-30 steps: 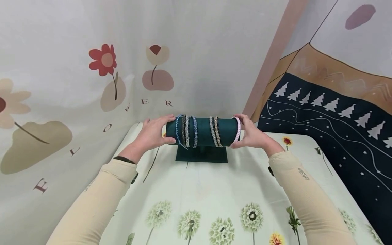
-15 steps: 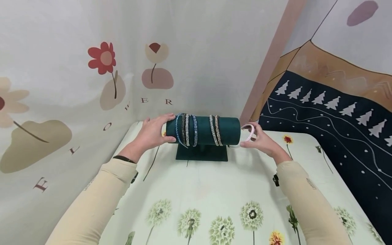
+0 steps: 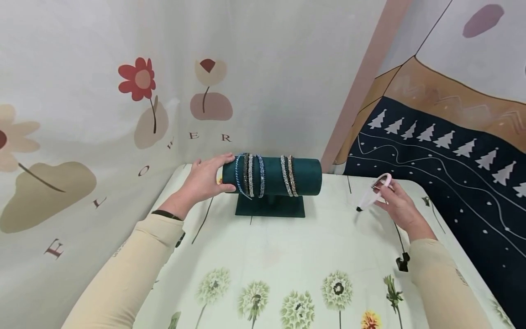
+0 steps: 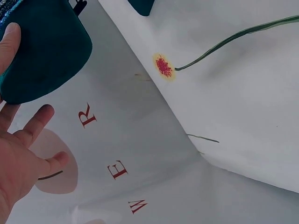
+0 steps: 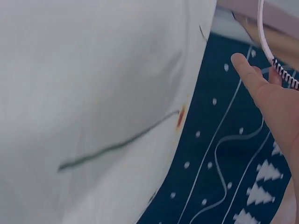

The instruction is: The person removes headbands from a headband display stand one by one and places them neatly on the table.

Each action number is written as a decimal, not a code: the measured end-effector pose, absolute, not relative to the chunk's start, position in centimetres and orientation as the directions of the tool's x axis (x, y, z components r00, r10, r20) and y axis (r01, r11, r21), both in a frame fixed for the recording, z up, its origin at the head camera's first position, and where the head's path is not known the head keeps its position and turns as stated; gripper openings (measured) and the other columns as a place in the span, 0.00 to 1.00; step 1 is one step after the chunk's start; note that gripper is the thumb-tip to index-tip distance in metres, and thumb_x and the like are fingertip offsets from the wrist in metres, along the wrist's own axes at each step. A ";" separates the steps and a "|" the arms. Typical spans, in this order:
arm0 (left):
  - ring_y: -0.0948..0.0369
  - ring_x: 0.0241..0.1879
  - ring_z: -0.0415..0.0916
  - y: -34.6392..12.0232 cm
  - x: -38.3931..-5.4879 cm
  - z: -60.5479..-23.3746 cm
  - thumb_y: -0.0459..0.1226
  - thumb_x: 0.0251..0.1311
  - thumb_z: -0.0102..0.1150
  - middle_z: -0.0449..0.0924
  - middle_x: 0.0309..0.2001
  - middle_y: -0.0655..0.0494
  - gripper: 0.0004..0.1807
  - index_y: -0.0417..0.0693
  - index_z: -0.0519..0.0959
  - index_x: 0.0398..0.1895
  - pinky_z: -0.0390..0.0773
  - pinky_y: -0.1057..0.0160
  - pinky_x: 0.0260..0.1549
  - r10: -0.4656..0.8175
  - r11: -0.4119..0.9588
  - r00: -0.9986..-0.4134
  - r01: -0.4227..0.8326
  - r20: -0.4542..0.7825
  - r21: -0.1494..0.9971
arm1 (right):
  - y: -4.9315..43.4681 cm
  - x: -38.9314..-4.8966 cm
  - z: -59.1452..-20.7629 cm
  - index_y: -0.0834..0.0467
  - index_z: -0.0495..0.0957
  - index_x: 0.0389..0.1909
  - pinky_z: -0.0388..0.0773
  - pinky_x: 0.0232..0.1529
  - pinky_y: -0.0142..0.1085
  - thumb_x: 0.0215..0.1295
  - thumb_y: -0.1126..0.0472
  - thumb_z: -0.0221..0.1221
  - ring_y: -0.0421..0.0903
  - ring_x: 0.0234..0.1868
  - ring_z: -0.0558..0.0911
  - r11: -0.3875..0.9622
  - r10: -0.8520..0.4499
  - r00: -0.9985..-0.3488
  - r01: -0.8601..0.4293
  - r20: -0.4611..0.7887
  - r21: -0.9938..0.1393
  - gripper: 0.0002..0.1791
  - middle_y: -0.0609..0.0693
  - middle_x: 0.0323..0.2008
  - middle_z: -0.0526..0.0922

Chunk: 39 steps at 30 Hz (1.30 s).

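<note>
In the head view, my right hand [image 3: 400, 208] pinches a pale pink headband [image 3: 371, 194] with a row of small inner teeth and a black tip. It is held over the right side of the table, apart from the stand. The right wrist view shows part of the headband [image 5: 265, 42] at my fingers. My left hand [image 3: 205, 176] grips the left end of a dark green velvet display stand [image 3: 271, 176], thumb in front and fingers over the back. On its roll sit several headbands: a braided blue one [image 3: 237, 173], dark and silver ones beside it, a blue one [image 3: 261, 176], silver and gold ones [image 3: 291, 176].
The stand's flat base [image 3: 270, 206] rests on a table with a flower-print cloth [image 3: 271, 256]. A pale printed curtain [image 3: 279, 91] hangs behind and to the left. Dark blue tree-print fabric [image 3: 444, 178] lies past the table's right edge.
My right hand has drawn the pink headband off the right end of the roll and carried it right, away from the stand. My left hand keeps its grip in the same place.
</note>
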<state>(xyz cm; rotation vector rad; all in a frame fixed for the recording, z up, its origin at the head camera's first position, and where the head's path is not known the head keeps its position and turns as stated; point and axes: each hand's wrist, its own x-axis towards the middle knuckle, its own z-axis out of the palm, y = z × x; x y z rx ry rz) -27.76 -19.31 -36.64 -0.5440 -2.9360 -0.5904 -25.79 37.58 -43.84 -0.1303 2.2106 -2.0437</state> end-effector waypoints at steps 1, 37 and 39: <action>0.41 0.82 0.60 -19.3 -27.7 -36.6 0.49 0.60 0.79 0.58 0.86 0.52 0.51 0.52 0.63 0.84 0.43 0.24 0.80 0.324 0.861 -0.932 0.363 0.164 0.356 | 38.1 -25.6 -43.8 0.46 0.35 0.88 0.51 0.87 0.51 0.86 0.51 0.48 0.44 0.81 0.59 0.056 -0.143 -0.990 0.013 -0.021 -0.998 0.42 0.41 0.73 0.63; 0.42 0.81 0.63 -19.3 -28.0 -37.3 0.51 0.60 0.79 0.59 0.86 0.53 0.51 0.53 0.64 0.84 0.46 0.23 0.79 0.315 0.876 -0.932 0.358 0.181 0.323 | 30.0 -28.8 -45.0 0.52 0.66 0.81 0.59 0.75 0.76 0.53 0.38 0.79 0.73 0.78 0.62 0.893 -0.349 -0.936 -0.320 -0.038 -0.318 0.56 0.67 0.81 0.61; 0.42 0.81 0.63 -19.3 -28.0 -37.3 0.51 0.60 0.79 0.59 0.86 0.53 0.51 0.53 0.64 0.84 0.46 0.23 0.79 0.314 0.878 -0.932 0.358 0.181 0.319 | 29.3 -29.3 -45.4 0.52 0.66 0.80 0.60 0.75 0.75 0.53 0.38 0.79 0.72 0.77 0.64 0.889 -0.364 -0.930 -0.335 -0.040 -0.313 0.56 0.66 0.80 0.62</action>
